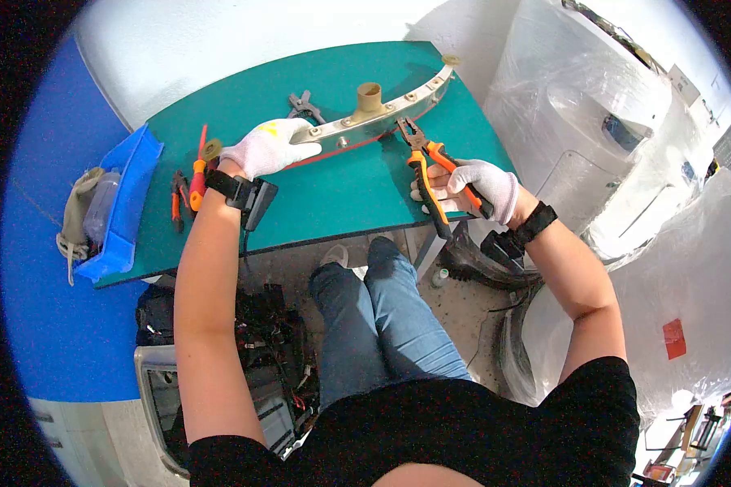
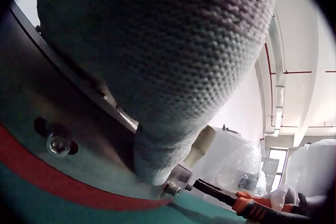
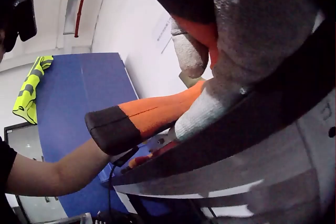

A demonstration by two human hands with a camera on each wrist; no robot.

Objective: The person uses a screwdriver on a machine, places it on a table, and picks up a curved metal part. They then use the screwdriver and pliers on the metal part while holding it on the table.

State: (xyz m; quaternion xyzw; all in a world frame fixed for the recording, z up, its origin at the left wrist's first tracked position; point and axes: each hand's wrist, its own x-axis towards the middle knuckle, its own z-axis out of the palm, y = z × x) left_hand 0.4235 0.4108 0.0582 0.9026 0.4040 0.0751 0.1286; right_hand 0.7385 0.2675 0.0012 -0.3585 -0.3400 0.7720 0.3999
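Note:
A curved metal strip point(image 1: 390, 114) with screws along it and a red lower edge lies across the green table. My gloved left hand point(image 1: 272, 148) grips its left end; in the left wrist view the glove's thumb point(image 2: 155, 155) presses on the metal near a hex-socket screw point(image 2: 58, 145). My gloved right hand point(image 1: 483, 185) holds orange-and-black pliers point(image 1: 422, 158), their handles spread. The plier tips are right at the strip's front edge. In the right wrist view one handle point(image 3: 157, 109) sticks out past the glove's fingers. A tan tube-shaped piece point(image 1: 369, 101) stands at the strip's middle.
A grey spring clamp point(image 1: 304, 107) lies behind the strip. Left of my left hand are a red-and-yellow screwdriver point(image 1: 197, 183), red-handled pliers point(image 1: 177, 203) and a blue bin point(image 1: 126, 219). Plastic-wrapped equipment point(image 1: 577, 122) stands against the table's right side.

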